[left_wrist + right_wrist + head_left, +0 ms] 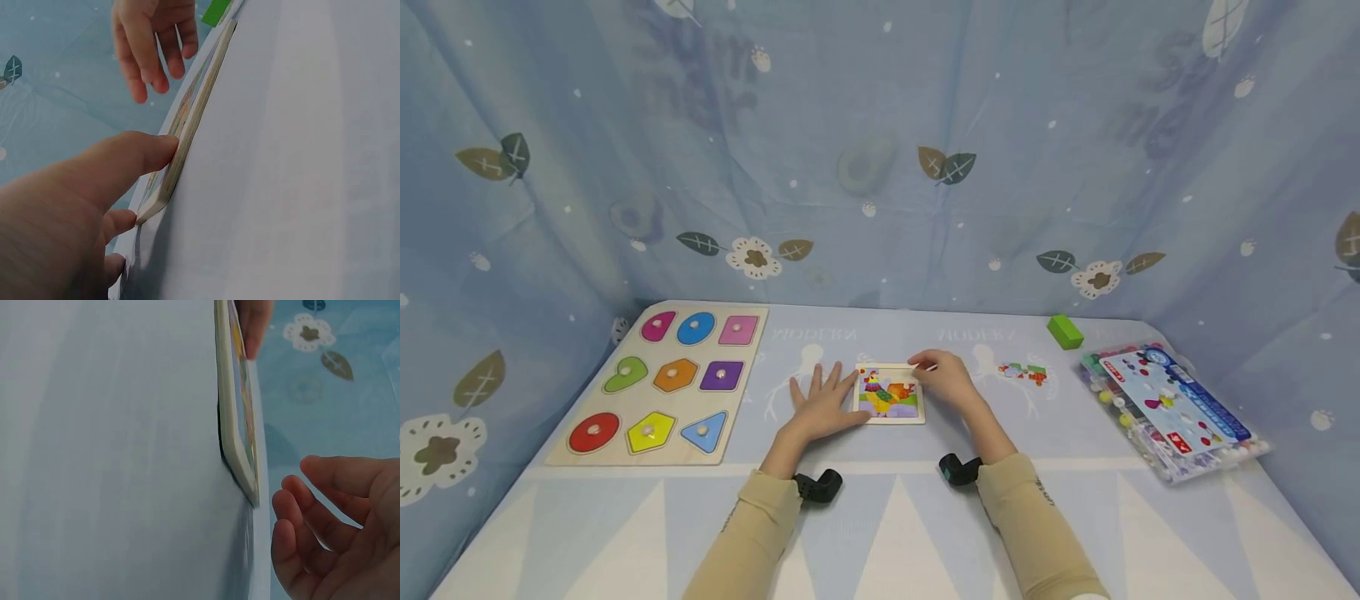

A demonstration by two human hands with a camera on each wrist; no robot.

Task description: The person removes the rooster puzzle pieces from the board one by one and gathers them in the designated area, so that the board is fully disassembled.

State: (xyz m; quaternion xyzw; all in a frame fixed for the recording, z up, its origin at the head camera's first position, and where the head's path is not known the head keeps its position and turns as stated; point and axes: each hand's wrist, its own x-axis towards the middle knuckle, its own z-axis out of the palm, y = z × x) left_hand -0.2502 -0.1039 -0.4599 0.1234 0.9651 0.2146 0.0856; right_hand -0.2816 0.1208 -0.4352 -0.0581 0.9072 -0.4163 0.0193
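A small wooden picture puzzle (889, 398) with a rooster on it lies flat on the table, between both hands. My left hand (824, 407) is at its left side, fingers spread and straight. In the left wrist view, the left thumb (147, 150) rests on the rim of the puzzle. My right hand (946, 381) hovers by the puzzle's upper right corner. The right wrist view shows the right fingers (300, 506) loosely bent and apart from the board, with nothing visible between them. A few loose puzzle pieces (1024, 372) lie to the right of that hand.
A wooden shape board (662, 408) with colourful knobbed shapes lies on the left. At the right are a green block (1065, 332) and a clear plastic case (1172, 408) of small coloured parts. A patterned blue curtain (880, 167) hangs behind the table.
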